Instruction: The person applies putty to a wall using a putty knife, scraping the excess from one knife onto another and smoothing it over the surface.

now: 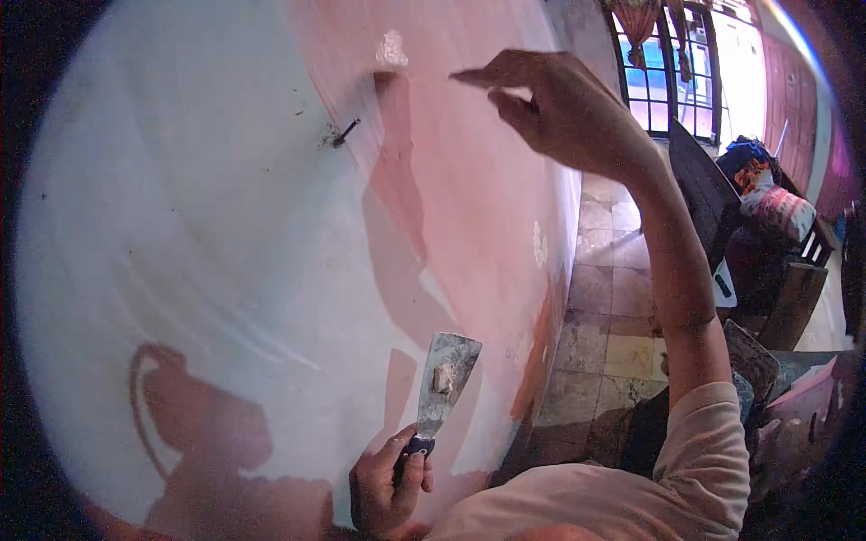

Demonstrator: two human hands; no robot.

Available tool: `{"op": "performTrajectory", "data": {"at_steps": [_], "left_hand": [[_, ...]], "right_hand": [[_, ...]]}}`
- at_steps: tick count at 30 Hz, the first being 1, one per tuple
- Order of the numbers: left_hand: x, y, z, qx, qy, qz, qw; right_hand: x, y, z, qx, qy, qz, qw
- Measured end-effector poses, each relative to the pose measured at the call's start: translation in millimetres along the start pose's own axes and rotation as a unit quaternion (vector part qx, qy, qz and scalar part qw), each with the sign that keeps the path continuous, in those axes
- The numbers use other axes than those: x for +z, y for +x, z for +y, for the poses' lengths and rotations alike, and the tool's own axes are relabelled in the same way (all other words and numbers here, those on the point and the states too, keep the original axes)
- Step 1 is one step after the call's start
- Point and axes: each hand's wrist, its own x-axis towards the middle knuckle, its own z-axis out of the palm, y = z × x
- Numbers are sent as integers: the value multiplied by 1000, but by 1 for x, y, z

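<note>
My left hand (390, 487) is closed round the dark handle of a putty knife (453, 365), low in front of the wall. Its broad metal blade points up, with a small pale lump of filler (445, 378) on it. My right hand (561, 106) is raised at the upper right, forefinger stretched toward the wall and thumb apart from it; nothing shows between them. Just left of that fingertip is a rough whitish filler patch (391, 49) on the pink part of the wall (442, 171). Whether the finger touches the wall I cannot tell.
A dark nail (345, 132) juts from the wall where white paint meets pink. Another whitish patch (539, 243) lies farther right. Beyond the wall are a tiled floor (591, 334), a barred window (672, 68), and wooden furniture (794, 307) with cloths (776, 203) piled on it.
</note>
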Motion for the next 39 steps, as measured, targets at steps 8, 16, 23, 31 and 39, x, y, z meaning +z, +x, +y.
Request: {"op": "performTrajectory", "data": {"at_steps": [8, 16, 23, 31, 39], "left_hand": [[0, -1, 1, -40, -14, 1, 999], [0, 2, 6, -56, 24, -16, 998], [2, -7, 4, -16, 4, -10, 1000], [69, 63, -16, -119, -61, -16, 991], [92, 91, -50, -114, -208, -63, 969]], "right_hand": [[0, 36, 8, 30, -83, 18, 996], [4, 13, -24, 31, -24, 8, 999], [-34, -42, -32, 28, 70, -9, 997], [21, -221, -52, 142, 227, 24, 963], [38, -267, -47, 158, 128, -2, 979]]}}
